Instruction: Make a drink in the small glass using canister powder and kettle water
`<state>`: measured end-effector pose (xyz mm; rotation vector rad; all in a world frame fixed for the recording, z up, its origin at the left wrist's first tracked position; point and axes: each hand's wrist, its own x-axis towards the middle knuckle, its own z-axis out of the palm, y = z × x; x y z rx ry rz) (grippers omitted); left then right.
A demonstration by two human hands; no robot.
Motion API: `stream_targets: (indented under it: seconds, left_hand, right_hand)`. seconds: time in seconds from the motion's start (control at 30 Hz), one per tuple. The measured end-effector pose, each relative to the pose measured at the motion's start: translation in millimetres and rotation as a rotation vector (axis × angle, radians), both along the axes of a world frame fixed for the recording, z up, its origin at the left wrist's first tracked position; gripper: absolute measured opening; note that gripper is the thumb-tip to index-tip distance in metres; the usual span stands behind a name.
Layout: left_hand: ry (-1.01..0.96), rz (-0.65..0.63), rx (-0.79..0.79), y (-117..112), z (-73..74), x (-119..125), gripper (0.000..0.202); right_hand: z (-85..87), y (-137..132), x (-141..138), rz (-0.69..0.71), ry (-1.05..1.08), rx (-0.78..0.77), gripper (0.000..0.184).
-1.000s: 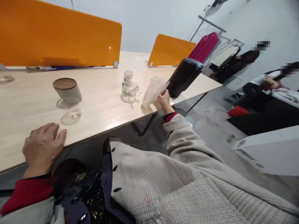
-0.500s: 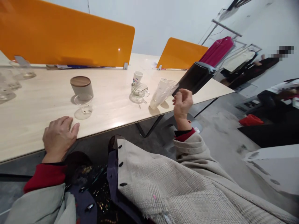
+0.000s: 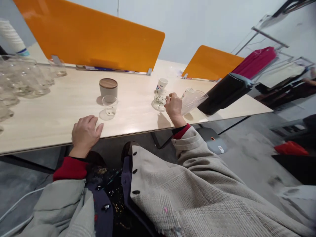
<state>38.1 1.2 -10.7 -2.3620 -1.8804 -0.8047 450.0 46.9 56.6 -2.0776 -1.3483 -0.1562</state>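
My right hand (image 3: 174, 105) reaches over the pale wooden table (image 3: 49, 128), its fingers curled and closed at the handle of a ribbed glass cup (image 3: 158, 99). Just right of that hand, a stack of clear plastic cups (image 3: 195, 100) lies tilted. A printed paper cup (image 3: 162, 84) stands behind the glass cup. My left hand (image 3: 85, 131) rests flat on the table's near edge and holds nothing. Nearest to it are a small clear glass (image 3: 110, 105) and, behind that, a grey canister with a wooden lid (image 3: 108, 87).
A tall black flask (image 3: 224, 93) leans at the table's right end. Several clear glass vessels (image 3: 22, 79) crowd the far left. Orange divider panels (image 3: 98, 42) run along the back. A clothes rail with a pink garment (image 3: 256, 59) stands at the right. The grey floor lies below.
My right hand let go of the plastic cup stack, lifted, then came down left onto the glass cup's handle. The view has swung left. My left hand stays on the table edge.
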Motion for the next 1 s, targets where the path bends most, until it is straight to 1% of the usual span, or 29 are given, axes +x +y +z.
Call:
stream_targets:
  seconds: [0.07,0.13,0.2,0.27,0.33,0.4,0.47,0.5,0.57,0.7,0.77,0.87,0.93,1.0]
  left_hand:
    - [0.010,-0.001,0.001,0,0.1,0,0.041]
    - [0.029,-0.001,0.003,-1,0.7,1,0.042]
    - [0.054,-0.007,-0.003,-2,1.3,1,0.043]
    - [0.069,-0.013,-0.006,-3,1.9,2,0.044]
    - [0.067,-0.014,-0.001,-3,2.2,3,0.043]
    - [0.053,-0.015,0.008,-4,2.3,4,0.041]
    - [0.039,-0.019,0.009,-5,2.4,4,0.039]
    - [0.032,-0.022,0.008,-5,2.4,4,0.039]
    - [0.019,-0.027,0.007,-6,2.2,5,0.038]
    - [-0.018,-0.035,0.008,-6,1.5,5,0.036]
    - [-0.035,-0.037,-0.003,-6,1.6,5,0.037]
    - [-0.069,-0.027,-0.050,-4,1.9,3,0.044]
    - [-0.121,-0.022,-0.079,1,0.6,2,0.053]
    - [-0.209,-0.038,-0.089,11,-2.9,1,0.065]
  right_hand:
    - [4.2,0,-3,0.014,0.005,0.015,0.029]
    - [9.8,-3,-5,0.023,0.013,0.068,0.027]
    - [17.1,-10,-7,0.033,0.016,0.177,0.025]
    - [25.9,-20,-12,0.070,0.024,0.349,0.022]
    - [35.4,-30,-23,0.167,0.076,0.541,0.021]
    - [43.4,-36,-40,0.310,0.179,0.688,0.021]
    - [48.0,-35,-62,0.464,0.281,0.735,0.020]
    - [48.5,-32,-74,0.533,0.317,0.718,0.020]
    - [45.9,-20,-98,0.650,0.369,0.626,0.023]
    - [32.6,12,-134,0.806,0.407,0.398,0.037]
    - [25.9,24,-146,0.860,0.397,0.294,0.042]
    - [18.8,33,-160,0.923,0.403,0.173,0.042]
    - [16.0,34,-166,0.952,0.419,0.120,0.038]
    - [14.6,33,-169,0.953,0.436,0.111,0.034]
